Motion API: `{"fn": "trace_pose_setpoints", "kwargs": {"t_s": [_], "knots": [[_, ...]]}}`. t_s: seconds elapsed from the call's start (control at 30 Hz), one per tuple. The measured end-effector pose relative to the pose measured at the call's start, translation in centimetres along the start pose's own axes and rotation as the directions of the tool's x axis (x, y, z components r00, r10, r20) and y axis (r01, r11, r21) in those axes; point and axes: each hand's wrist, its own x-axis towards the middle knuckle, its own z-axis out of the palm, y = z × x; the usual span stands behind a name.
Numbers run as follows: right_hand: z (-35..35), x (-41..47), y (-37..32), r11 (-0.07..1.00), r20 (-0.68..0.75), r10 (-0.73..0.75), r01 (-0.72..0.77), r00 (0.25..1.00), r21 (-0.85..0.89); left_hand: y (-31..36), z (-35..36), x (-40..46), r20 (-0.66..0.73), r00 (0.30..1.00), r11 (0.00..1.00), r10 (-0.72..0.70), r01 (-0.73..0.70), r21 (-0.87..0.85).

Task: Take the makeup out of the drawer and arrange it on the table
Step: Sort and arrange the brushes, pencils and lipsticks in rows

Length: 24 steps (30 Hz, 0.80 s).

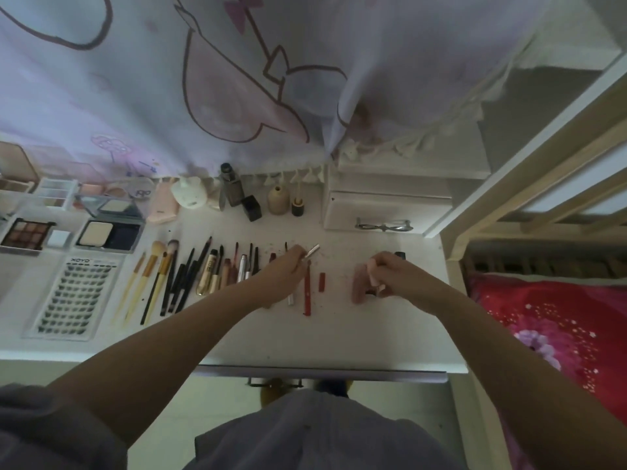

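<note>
Head view, looking down on a white table (339, 334). Two bare forearms reach over it. The left hand (286, 269) has its fingers curled round one slim silver tube (312, 251), whose tip juts up and to the right beyond the fingertips. Just right of those fingers lie one long red pencil (307, 293) and one short red cap (322, 282), both flat on the table and apart from each other. One white stick (290, 298) lies just below the left hand's fingers, beside the pencil.

The right hand (393, 276) has its fingers curled round a pale tube (373, 278); how many items it holds cannot be told. One pink tube (359, 283) lies touching or just left of these fingers; contact is unclear.

Left of the left hand's fingers runs a row of brushes and pencils (190, 276); they overlap, so the count is uncertain, though at least three brushes have tan handles. Further left lies one tray of false lashes (73, 293), one nine-pan eyeshadow palette (27, 234) and one open powder compact (110, 228).

Beyond the fingers, by the curtain (203, 79), stand one dark square bottle (232, 186), one tan vase-shaped bottle (278, 200) and one small dark-capped jar (298, 206). Beyond the right hand's fingers sits one small white drawer unit (386, 206) with one metal handle (383, 226).
</note>
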Motion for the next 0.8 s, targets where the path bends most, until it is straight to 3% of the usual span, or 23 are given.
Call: {"fn": "trace_pose_setpoints", "kwargs": {"t_s": [0.1, 0.23, 0.37, 0.5, 0.67, 0.8], "knots": [[0.6, 1.6, -0.1, 0.967, -0.17, -0.13, 0.088, 0.977, -0.238, 1.1, 0.9, 1.7, -0.078, 0.996, 0.996, 0.04, -0.045, -0.072], [0.8, 4.1, 0.5, 0.885, -0.322, -0.321, 0.161, 0.891, -0.438, 0.9, 2.3, 4.0, -0.272, 0.961, 0.999, 0.049, -0.049, 0.007], [1.7, 6.1, 1.1, 0.82, -0.292, -0.353, 0.143, 0.889, -0.555, 0.8, 3.6, 5.5, -0.336, 0.941, 0.999, -0.032, 0.031, -0.006], [2.3, 7.3, 1.1, 0.769, -0.272, -0.396, 0.155, 0.877, -0.62, 0.8, 4.6, 6.6, -0.385, 0.923, 1.0, -0.011, 0.021, 0.023], [2.4, 8.0, 1.3, 0.767, -0.251, -0.402, 0.174, 0.881, -0.617, 1.0, 5.5, 7.5, -0.46, 0.887, 0.979, 0.046, 0.052, 0.199], [2.0, 8.2, 1.5, 0.799, -0.253, -0.351, 0.147, 0.902, -0.583, 0.9, 5.8, 7.3, -0.444, 0.896, 0.977, 0.007, 0.089, 0.195]]}}
